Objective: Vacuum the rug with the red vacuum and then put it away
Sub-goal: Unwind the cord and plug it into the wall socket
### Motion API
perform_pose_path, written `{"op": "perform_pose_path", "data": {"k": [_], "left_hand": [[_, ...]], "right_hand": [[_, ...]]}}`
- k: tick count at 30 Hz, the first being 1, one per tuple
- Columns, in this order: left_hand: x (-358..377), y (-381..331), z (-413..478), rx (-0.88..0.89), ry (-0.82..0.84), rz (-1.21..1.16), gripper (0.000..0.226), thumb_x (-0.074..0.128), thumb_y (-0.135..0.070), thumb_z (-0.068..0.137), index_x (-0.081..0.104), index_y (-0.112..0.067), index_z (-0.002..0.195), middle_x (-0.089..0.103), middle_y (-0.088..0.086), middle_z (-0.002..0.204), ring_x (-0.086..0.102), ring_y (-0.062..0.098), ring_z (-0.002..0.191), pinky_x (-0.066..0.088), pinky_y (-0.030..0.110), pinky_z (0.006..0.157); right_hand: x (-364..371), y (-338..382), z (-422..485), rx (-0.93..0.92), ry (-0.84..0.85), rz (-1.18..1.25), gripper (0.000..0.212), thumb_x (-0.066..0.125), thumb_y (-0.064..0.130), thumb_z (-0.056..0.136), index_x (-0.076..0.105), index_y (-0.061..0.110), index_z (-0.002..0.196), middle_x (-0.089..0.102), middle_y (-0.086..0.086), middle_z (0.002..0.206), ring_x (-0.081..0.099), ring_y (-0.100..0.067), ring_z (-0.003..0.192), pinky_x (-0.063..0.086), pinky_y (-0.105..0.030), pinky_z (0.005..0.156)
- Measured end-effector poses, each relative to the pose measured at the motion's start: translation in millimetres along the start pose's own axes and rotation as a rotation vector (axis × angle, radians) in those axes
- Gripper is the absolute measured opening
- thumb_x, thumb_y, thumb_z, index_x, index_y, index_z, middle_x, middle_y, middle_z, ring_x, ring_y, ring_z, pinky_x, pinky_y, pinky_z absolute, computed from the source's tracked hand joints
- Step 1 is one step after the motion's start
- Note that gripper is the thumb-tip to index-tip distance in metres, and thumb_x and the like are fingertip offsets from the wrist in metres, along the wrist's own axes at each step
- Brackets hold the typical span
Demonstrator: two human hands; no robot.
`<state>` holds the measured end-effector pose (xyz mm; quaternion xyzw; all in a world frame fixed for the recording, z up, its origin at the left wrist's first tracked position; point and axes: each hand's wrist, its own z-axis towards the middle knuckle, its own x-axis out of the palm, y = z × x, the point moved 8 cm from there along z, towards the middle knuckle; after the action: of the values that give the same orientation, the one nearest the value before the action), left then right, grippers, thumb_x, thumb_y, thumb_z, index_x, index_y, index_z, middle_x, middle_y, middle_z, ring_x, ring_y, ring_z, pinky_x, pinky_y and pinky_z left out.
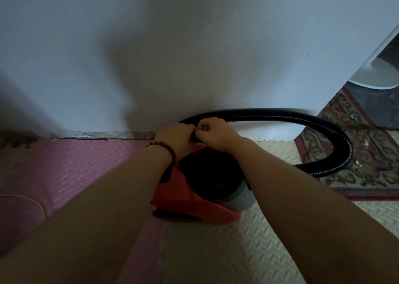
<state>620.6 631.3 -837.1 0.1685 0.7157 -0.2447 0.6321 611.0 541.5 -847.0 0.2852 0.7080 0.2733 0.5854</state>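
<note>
The red vacuum (185,195) with a black top and grey canister sits on the foam floor mats against the white wall. Its black ribbed hose (280,114) loops from the vacuum's far end along the wall, curves right over the patterned rug (367,154) and comes back toward the canister. My left hand (177,138), with a red bead bracelet on the wrist, and my right hand (216,133) are both closed on the hose end where it meets the vacuum. The joint itself is hidden under my fingers.
A white wall (194,46) stands close in front. Pink foam mat (75,165) lies on the left, cream foam mat (237,251) on the right. A white rounded object (375,76) stands past the wall corner at the right.
</note>
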Motion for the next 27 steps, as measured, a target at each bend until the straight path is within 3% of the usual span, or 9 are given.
{"op": "perform_pose_path", "data": {"k": [3, 6, 9, 12, 16, 19, 22, 27], "left_hand": [[-10, 9, -3, -0.044, -0.056, -0.124, 0.019, 0.046, -0.021, 0.09, 0.059, -0.009, 0.098, 0.065, 0.01, 0.098, 0.057, 0.023, 0.079, 0.039, 0.028, 0.064], [-20, 16, -7, -0.069, -0.092, -0.175, 0.022, 0.048, -0.022, 0.091, 0.063, -0.009, 0.1, 0.067, 0.011, 0.098, 0.061, 0.028, 0.086, 0.042, 0.028, 0.066], [-25, 22, -9, -0.103, -0.132, -0.205, 0.02, 0.05, -0.021, 0.091, 0.062, -0.005, 0.093, 0.066, 0.013, 0.094, 0.058, 0.027, 0.08, 0.035, 0.027, 0.062], [-30, 25, -12, -0.117, -0.194, -0.261, 0.017, 0.05, -0.016, 0.091, 0.062, -0.004, 0.093, 0.066, 0.015, 0.093, 0.051, 0.02, 0.074, 0.029, 0.025, 0.062], [-31, 32, -13, -0.161, -0.22, -0.249, 0.018, 0.049, -0.016, 0.091, 0.06, -0.003, 0.097, 0.065, 0.015, 0.094, 0.045, 0.017, 0.073, 0.029, 0.025, 0.062], [-23, 39, -11, -0.199, -0.181, -0.234, 0.022, 0.053, -0.019, 0.087, 0.054, -0.006, 0.104, 0.062, 0.014, 0.1, 0.053, 0.023, 0.081, 0.039, 0.028, 0.065], [-19, 39, -10, -0.184, -0.17, -0.225, 0.045, 0.058, -0.02, 0.083, 0.044, -0.011, 0.124, 0.053, 0.011, 0.114, 0.055, 0.028, 0.1, 0.049, 0.036, 0.078], [-27, 25, -9, -0.069, -0.231, -0.263, 0.07, 0.062, -0.018, 0.08, 0.03, -0.015, 0.142, 0.04, 0.008, 0.135, 0.048, 0.026, 0.117, 0.047, 0.039, 0.093]], "right_hand": [[-8, 13, -1, -0.048, -0.012, 0.101, 0.029, 0.057, 0.033, 0.088, 0.057, 0.01, 0.071, 0.053, -0.001, 0.067, 0.048, -0.015, 0.064, 0.039, -0.03, 0.06], [-15, 18, -2, -0.092, -0.035, 0.048, 0.037, 0.06, 0.046, 0.086, 0.063, 0.009, 0.084, 0.06, -0.001, 0.076, 0.055, -0.016, 0.072, 0.046, -0.032, 0.066], [-17, 15, -5, -0.111, -0.061, 0.076, 0.025, 0.06, 0.036, 0.087, 0.066, 0.013, 0.093, 0.063, -0.001, 0.082, 0.058, -0.016, 0.077, 0.047, -0.032, 0.069], [-19, 4, -5, -0.02, -0.078, 0.221, 0.018, 0.055, 0.028, 0.09, 0.065, 0.018, 0.101, 0.061, 0.007, 0.085, 0.056, -0.006, 0.075, 0.043, -0.017, 0.062], [-16, -14, -1, 0.12, -0.044, 0.215, 0.02, 0.051, 0.03, 0.092, 0.06, 0.016, 0.081, 0.057, 0.0, 0.077, 0.053, -0.016, 0.074, 0.038, -0.024, 0.057], [-16, -11, -2, 0.066, -0.059, 0.191, 0.024, 0.052, 0.037, 0.094, 0.059, 0.021, 0.077, 0.058, 0.003, 0.076, 0.054, -0.013, 0.072, 0.041, -0.025, 0.061], [-24, 4, 0, -0.013, -0.15, 0.194, 0.038, 0.05, 0.041, 0.095, 0.064, 0.007, 0.088, 0.061, -0.002, 0.076, 0.056, -0.014, 0.069, 0.046, -0.027, 0.064], [-36, 20, 3, -0.018, -0.285, 0.31, 0.042, 0.048, 0.036, 0.097, 0.055, 0.013, 0.063, 0.052, 0.003, 0.056, 0.047, -0.006, 0.048, 0.038, -0.017, 0.047]]}}
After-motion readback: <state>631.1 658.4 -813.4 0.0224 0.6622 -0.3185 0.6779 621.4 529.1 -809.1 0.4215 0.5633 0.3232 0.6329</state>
